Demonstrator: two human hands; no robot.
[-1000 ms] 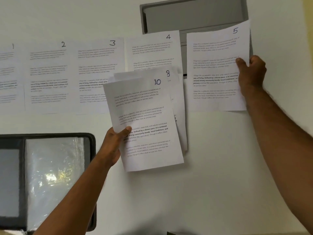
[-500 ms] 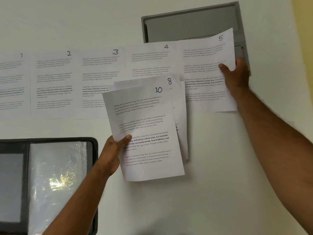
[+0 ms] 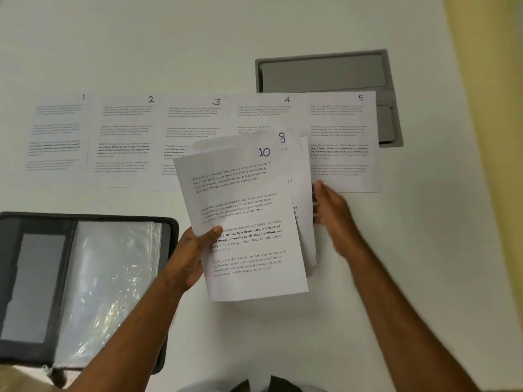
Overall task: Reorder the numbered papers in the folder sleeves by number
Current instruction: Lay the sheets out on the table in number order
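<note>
Five numbered papers lie flat in a row on the white desk [image 3: 396, 278]: paper 1 [image 3: 56, 131] at the far left, then paper 2 [image 3: 124, 137], paper 3 [image 3: 192, 128], paper 4 [image 3: 263, 114] and paper 5 [image 3: 343, 137] at the right end, each beside or slightly overlapping its neighbour. Paper 5 covers part of a grey recessed panel [image 3: 322, 75] set into the desk surface. The left hand [image 3: 195, 250] grips a fanned stack of sheets held above the desk, thumb pressed on the face of the front sheet, paper 10 [image 3: 246, 222]; behind it paper 8 [image 3: 280, 140] peeks out at the top, and at least one more sheet shows along the right edge, its number hidden. The held stack overlaps the lower parts of papers 3 and 4 in the view. The right hand [image 3: 331, 210] is blurred, just beside the right edge of the stack and below paper 5; its fingers appear extended and holding nothing, though the blur makes it hard to say whether they touch the sheets. At the lower left lies the open black folder [image 3: 85, 216], with a dark inner pocket on its left half and glossy clear plastic sleeves [image 3: 113, 278] on its right half. A strip of yellow surface [image 3: 495, 108] runs along the right side.
</note>
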